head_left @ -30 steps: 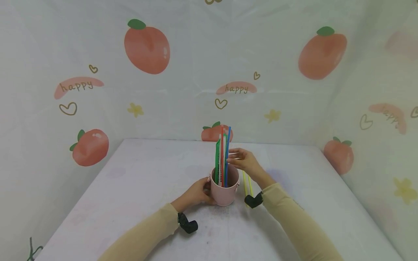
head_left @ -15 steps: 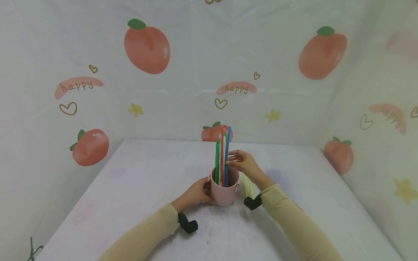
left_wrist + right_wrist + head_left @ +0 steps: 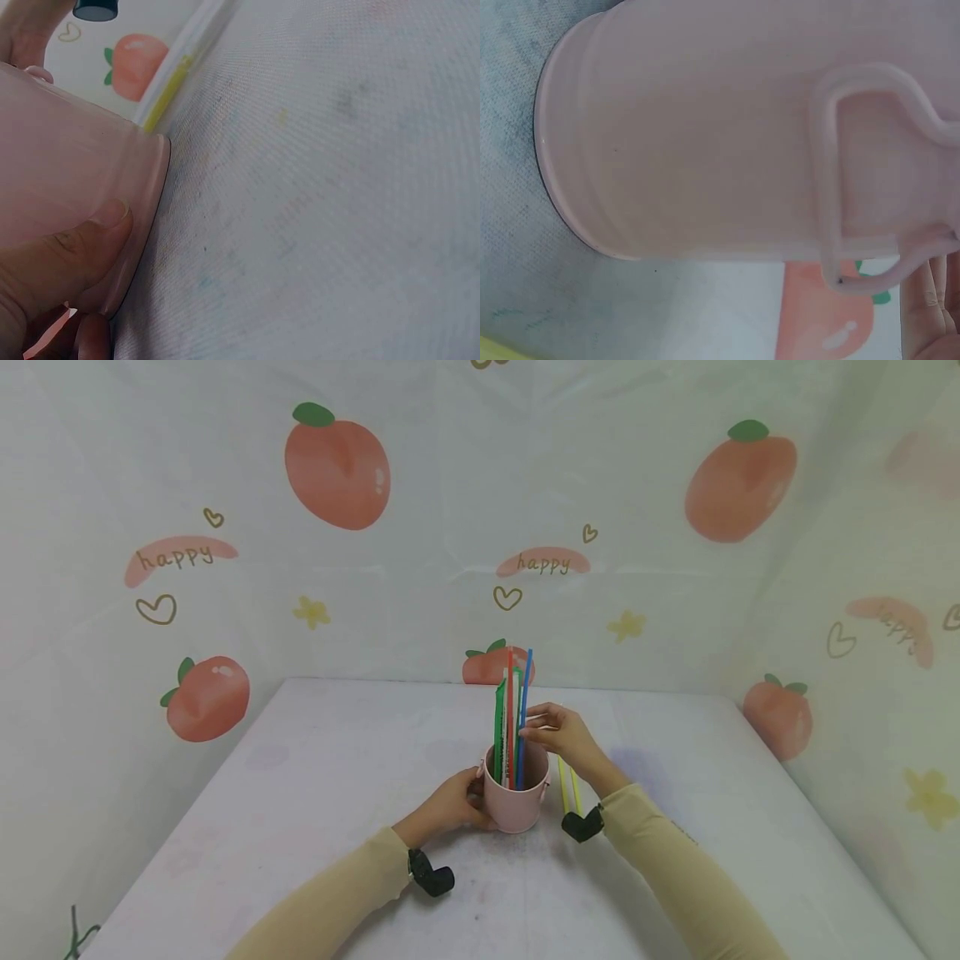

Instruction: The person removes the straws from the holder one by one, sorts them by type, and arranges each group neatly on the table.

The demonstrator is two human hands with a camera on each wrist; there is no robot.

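Observation:
A small pink bucket (image 3: 512, 814) stands upright on the table. My left hand (image 3: 450, 806) grips it from the left, its thumb (image 3: 105, 225) lying along the lower wall in the left wrist view. Inside the bucket stand a flat green packet (image 3: 498, 727), white printed strips, a thin red stick (image 3: 511, 710) and a thin blue stick (image 3: 527, 681). My right hand (image 3: 566, 735) pinches the blue stick above the rim, other fingers extended behind it. In the right wrist view the bucket's side handle (image 3: 829, 172) shows large, and only part of that hand appears at the lower right.
Two thin yellow sticks (image 3: 575, 789) lie on the table right of the bucket, partly hidden by the right wrist's black camera (image 3: 582, 824). A white cloth backdrop (image 3: 420, 568) with printed fruit rises behind the table (image 3: 337, 760).
The blue stick's top has shifted very slightly up and right with my right hand, which earlier dipped a little. My left hand and the bucket stay in place.

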